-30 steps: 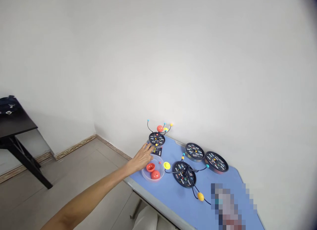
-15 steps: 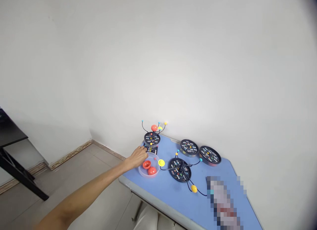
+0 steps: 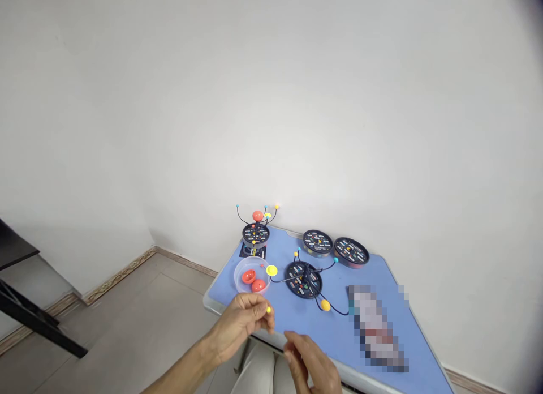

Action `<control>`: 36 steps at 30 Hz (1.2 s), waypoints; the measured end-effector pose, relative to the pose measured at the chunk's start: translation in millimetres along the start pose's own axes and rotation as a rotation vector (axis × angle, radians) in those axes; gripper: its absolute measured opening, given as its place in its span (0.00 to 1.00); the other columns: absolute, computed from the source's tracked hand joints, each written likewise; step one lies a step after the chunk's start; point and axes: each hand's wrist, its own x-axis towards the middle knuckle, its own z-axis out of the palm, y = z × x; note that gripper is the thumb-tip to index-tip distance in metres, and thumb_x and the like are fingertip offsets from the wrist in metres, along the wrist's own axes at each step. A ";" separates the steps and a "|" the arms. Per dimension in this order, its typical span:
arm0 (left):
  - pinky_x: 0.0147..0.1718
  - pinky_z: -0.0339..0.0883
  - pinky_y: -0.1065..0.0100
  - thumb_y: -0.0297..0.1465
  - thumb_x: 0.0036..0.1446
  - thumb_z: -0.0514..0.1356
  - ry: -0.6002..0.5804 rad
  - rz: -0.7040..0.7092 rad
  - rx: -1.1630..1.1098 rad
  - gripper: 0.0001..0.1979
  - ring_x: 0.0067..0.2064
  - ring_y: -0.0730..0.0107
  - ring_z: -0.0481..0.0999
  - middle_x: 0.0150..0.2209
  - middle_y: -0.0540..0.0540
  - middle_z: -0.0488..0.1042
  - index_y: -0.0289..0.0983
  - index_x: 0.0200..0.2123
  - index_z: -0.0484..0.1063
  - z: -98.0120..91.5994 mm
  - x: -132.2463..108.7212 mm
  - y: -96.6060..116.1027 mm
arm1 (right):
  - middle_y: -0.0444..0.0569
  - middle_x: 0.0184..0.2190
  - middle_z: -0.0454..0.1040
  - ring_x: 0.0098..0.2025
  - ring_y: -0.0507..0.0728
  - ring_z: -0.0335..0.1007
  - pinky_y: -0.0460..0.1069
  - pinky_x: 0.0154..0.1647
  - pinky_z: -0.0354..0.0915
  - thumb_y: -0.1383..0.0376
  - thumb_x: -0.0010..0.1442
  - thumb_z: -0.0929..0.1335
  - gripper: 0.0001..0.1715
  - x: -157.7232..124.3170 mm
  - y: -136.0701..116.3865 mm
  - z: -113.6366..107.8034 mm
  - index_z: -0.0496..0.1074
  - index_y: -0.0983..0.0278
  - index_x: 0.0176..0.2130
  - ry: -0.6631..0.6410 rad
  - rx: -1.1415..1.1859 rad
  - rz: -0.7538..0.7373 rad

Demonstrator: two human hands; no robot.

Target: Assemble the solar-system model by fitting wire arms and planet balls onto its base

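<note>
My left hand (image 3: 244, 320) is pulled back over the near edge of the blue table (image 3: 339, 337), its fingertips pinched on a small yellow ball (image 3: 268, 309). My right hand (image 3: 309, 363) rises from below close beside it, fingers loosely curled, nothing visible in it. Behind the left hand sits a clear round dish (image 3: 251, 275) with two orange half-shells inside. A black disc model (image 3: 302, 279) with wire arms, a yellow cup and a yellow-orange ball lies at mid-table.
An assembled model (image 3: 255, 231) with an orange ball and wire arms stands at the far left corner by the white wall. Two black discs (image 3: 317, 242) (image 3: 351, 252) lie at the back. A blurred-out patch covers the table's right part. A dark table stands far left.
My left hand drew back from beside the clear dish toward me and now pinches a small yellow ball. My right hand has come into view. The camera shifted right.
</note>
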 end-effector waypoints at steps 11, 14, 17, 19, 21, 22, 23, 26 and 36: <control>0.38 0.65 0.66 0.38 0.53 0.69 0.038 -0.101 -0.176 0.14 0.32 0.70 0.71 0.28 0.44 0.74 0.31 0.26 0.79 43.0 -14.8 -27.8 | 0.46 0.30 0.73 0.25 0.52 0.66 0.46 0.22 0.60 0.66 0.65 0.67 0.13 22.4 -22.2 -9.6 0.77 0.57 0.47 0.018 0.028 0.049; 0.37 0.64 0.67 0.39 0.52 0.70 0.034 -0.118 -0.136 0.16 0.31 0.70 0.70 0.26 0.45 0.73 0.31 0.25 0.78 44.4 -12.6 -31.7 | 0.45 0.29 0.72 0.25 0.52 0.65 0.46 0.22 0.59 0.66 0.65 0.67 0.12 19.9 -18.9 -10.1 0.78 0.57 0.47 0.025 0.021 0.051; 0.34 0.63 0.68 0.42 0.51 0.70 0.021 -0.110 -0.091 0.18 0.29 0.71 0.69 0.25 0.46 0.72 0.31 0.25 0.77 44.1 -10.5 -36.0 | 0.45 0.28 0.70 0.25 0.52 0.66 0.45 0.21 0.58 0.66 0.65 0.66 0.11 19.1 -15.0 -11.2 0.78 0.58 0.44 0.021 0.007 0.047; 0.33 0.62 0.68 0.45 0.51 0.69 0.019 -0.106 -0.039 0.20 0.29 0.71 0.69 0.25 0.45 0.73 0.31 0.25 0.77 44.3 -9.8 -37.7 | 0.45 0.28 0.70 0.24 0.51 0.65 0.45 0.20 0.58 0.65 0.65 0.66 0.10 19.1 -12.5 -12.9 0.78 0.59 0.42 0.029 -0.010 0.049; 0.33 0.62 0.68 0.47 0.52 0.67 0.035 -0.093 0.027 0.22 0.29 0.70 0.69 0.25 0.45 0.73 0.31 0.26 0.76 45.5 -9.5 -37.4 | 0.45 0.28 0.71 0.24 0.51 0.65 0.45 0.19 0.58 0.64 0.65 0.66 0.09 19.1 -11.0 -15.4 0.78 0.59 0.40 0.048 -0.027 0.060; 0.33 0.62 0.68 0.47 0.52 0.67 0.049 -0.081 0.057 0.22 0.29 0.70 0.69 0.25 0.46 0.73 0.31 0.26 0.76 46.5 -9.4 -36.6 | 0.46 0.29 0.71 0.24 0.51 0.65 0.45 0.20 0.58 0.63 0.65 0.67 0.09 19.0 -10.8 -16.7 0.78 0.59 0.39 0.053 -0.034 0.069; 0.33 0.62 0.68 0.47 0.52 0.67 0.063 -0.067 0.080 0.22 0.29 0.70 0.69 0.25 0.46 0.72 0.32 0.27 0.76 47.5 -9.2 -35.5 | 0.46 0.29 0.71 0.24 0.51 0.66 0.45 0.20 0.59 0.63 0.65 0.67 0.08 19.0 -11.0 -18.0 0.77 0.60 0.39 0.053 -0.039 0.078; 0.33 0.61 0.68 0.46 0.50 0.68 0.083 -0.053 0.098 0.20 0.29 0.71 0.68 0.25 0.48 0.71 0.33 0.26 0.74 50.2 -8.3 -31.9 | 0.47 0.31 0.71 0.25 0.51 0.66 0.45 0.22 0.60 0.64 0.65 0.67 0.07 18.5 -12.8 -20.4 0.76 0.60 0.38 0.026 -0.037 0.097; 0.28 0.61 0.69 0.40 0.46 0.71 0.036 -0.207 -0.171 0.18 0.24 0.74 0.68 0.23 0.48 0.70 0.33 0.23 0.71 54.3 -7.0 -35.3 | 0.49 0.32 0.72 0.32 0.55 0.71 0.47 0.29 0.67 0.65 0.66 0.66 0.09 14.9 -4.2 -18.9 0.76 0.60 0.42 0.063 0.013 0.005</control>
